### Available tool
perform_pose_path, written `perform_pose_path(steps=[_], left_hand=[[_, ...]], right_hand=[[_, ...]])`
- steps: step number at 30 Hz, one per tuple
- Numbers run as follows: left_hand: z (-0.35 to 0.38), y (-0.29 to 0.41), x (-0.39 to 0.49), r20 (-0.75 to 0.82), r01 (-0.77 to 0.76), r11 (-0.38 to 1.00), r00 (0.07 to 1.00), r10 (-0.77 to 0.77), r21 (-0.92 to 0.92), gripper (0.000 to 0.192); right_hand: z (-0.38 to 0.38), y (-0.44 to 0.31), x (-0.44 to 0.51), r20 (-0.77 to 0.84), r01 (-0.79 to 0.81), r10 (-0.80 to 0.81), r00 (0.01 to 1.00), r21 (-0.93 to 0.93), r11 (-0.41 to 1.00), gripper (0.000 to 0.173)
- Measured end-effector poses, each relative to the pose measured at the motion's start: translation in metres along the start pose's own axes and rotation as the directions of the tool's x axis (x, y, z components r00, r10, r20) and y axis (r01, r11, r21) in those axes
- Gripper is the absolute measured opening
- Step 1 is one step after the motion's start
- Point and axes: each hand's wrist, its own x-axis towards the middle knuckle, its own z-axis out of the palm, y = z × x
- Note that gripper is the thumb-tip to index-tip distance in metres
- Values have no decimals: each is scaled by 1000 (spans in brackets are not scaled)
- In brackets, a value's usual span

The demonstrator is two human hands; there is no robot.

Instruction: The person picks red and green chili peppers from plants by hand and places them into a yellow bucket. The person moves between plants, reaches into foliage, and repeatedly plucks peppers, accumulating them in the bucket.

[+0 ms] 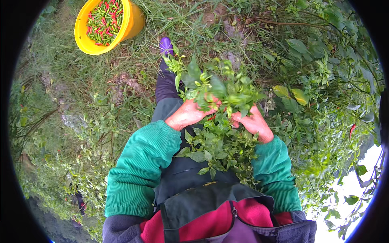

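A leafy chili pepper plant (225,91) with small pale green peppers stands in front of my body. My left hand (193,111) is among its leaves, fingertips hidden behind blurred foliage. Across from it, my right hand (253,123) reaches into the same branches, fingers curled and partly covered by leaves. Whether either hand grips a stem or a pepper cannot be made out. A red chili pepper (211,117) shows between the hands. At the upper left, a yellow plastic bucket (133,21) holds many red and green chili peppers (104,22).
Grass (146,18) and weeds cover the ground around my purple-toed boot (166,47). Dense chili bushes (319,127) rise on the right, one bearing a red pepper (352,131). More low plants (91,170) grow on the left.
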Motion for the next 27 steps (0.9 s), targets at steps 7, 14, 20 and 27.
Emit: perform_pose_path(steps=[7, 14, 20, 27], left_hand=[[-21, 1, -4, 177, -157, 660, 984, 37, 735, 22], [-27, -54, 13, 433, 181, 920, 901, -14, -347, 34], [-28, -63, 2, 511, 18, 907, 831, 220, -420, 37], [-27, -46, 17, 407, -623, 334, 745, 528, 707, 21]], right_hand=[[10, -9, 7, -117, 63, -125, 985, -431, 900, 24], [-22, 33, 0, 135, -197, 151, 979, 445, 874, 16], [-28, 72, -7, 155, -297, 255, 954, 416, 859, 20], [10, 9, -21, 114, -157, 154, 982, 16, 987, 20]])
